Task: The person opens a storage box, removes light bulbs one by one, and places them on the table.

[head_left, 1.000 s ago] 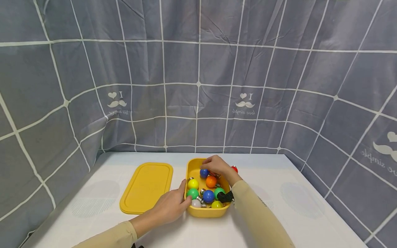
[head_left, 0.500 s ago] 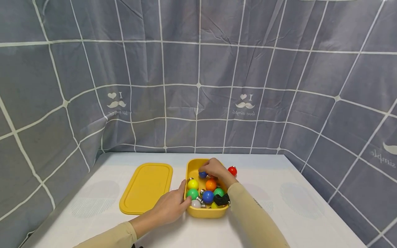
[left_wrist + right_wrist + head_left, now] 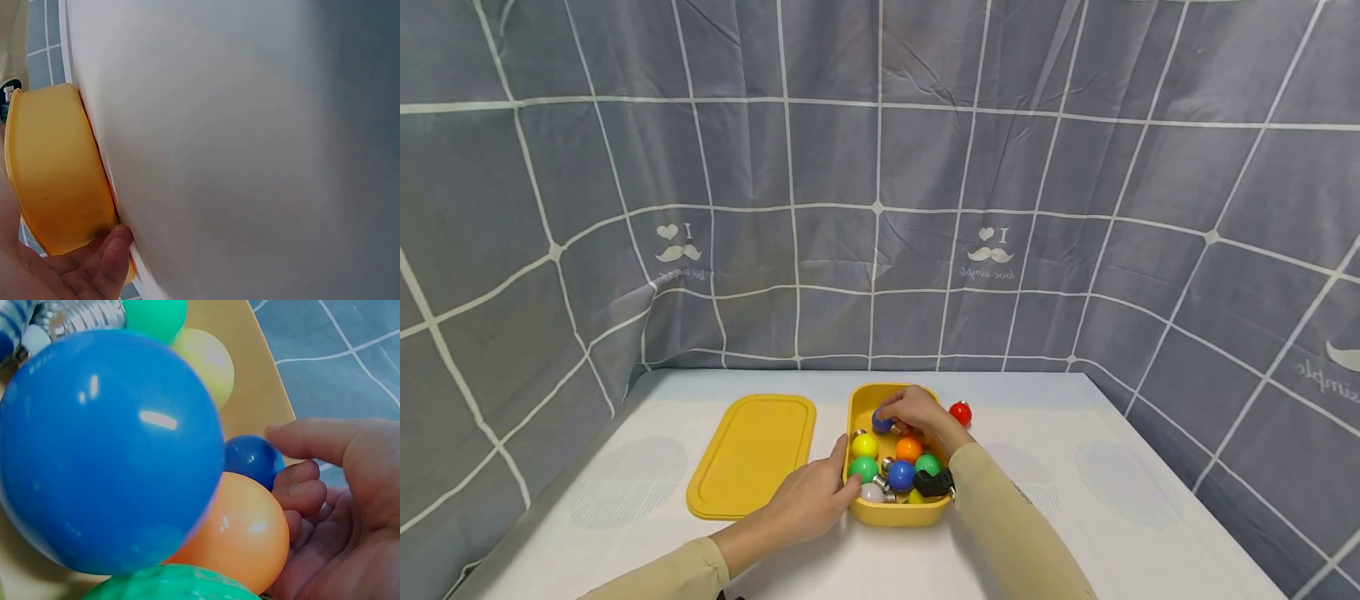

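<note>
A yellow plastic box (image 3: 898, 517) stands on the table, holding several coloured light bulbs. My left hand (image 3: 812, 500) grips its left side, thumb by the near-left rim; the left wrist view shows the fingers curled at the box's lower edge. Inside the far part of the box, my right hand (image 3: 917, 410) pinches a blue light bulb (image 3: 253, 457) between thumb and fingers. Just nearer lies an orange bulb (image 3: 909, 449), with a yellow bulb (image 3: 864, 447) to its left. A second blue bulb (image 3: 901, 476), green bulbs (image 3: 864, 469) and a white bulb (image 3: 872, 492) fill the near part.
A flat yellow lid (image 3: 752, 457) lies left of the box. One red bulb (image 3: 960, 413) rests on the white table (image 3: 1075, 517), just right of the box. A grey checked curtain (image 3: 880, 183) encloses the table at the back and sides.
My right hand has shifted slightly left with the blue bulb, and its wrist has moved off the red bulb, which now shows fully. The left hand stays on the box.
</note>
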### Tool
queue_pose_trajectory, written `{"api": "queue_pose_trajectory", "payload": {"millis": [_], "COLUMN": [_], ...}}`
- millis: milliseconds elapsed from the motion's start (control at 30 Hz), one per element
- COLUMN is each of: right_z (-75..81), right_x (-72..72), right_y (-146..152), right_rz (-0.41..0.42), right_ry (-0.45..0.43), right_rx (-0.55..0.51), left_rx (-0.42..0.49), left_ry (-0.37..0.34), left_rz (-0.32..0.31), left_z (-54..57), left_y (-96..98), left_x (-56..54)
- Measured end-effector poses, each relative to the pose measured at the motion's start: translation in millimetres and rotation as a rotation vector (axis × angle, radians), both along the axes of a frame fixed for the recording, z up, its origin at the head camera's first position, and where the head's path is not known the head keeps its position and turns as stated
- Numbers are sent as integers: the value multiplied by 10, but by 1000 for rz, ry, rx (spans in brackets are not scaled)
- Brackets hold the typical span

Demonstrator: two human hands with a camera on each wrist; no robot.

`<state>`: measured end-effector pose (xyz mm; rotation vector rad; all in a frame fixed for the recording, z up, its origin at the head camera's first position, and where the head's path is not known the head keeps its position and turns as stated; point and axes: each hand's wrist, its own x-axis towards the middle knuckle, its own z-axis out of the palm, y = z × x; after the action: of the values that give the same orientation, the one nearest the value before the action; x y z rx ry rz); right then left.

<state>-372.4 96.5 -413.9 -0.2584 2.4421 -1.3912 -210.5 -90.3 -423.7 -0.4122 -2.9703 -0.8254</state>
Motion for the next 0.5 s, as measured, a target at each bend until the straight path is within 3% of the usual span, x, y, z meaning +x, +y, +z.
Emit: {"api": "queue_pose_trajectory", "payload": {"millis": [267,500], "right_z": [-47,-49], "right_x": [-5,6], "right_y": [0,-10], "right_rz": [17,10], "right_ry": [-17,5], "right_rx": [-30,50], "left_rx": [-3,-4], "left_ry": [20,33], "left_rz": [8,7], "left_z": [-6,-8], "left_y": [3,8], "left_x": [-2,5]}}
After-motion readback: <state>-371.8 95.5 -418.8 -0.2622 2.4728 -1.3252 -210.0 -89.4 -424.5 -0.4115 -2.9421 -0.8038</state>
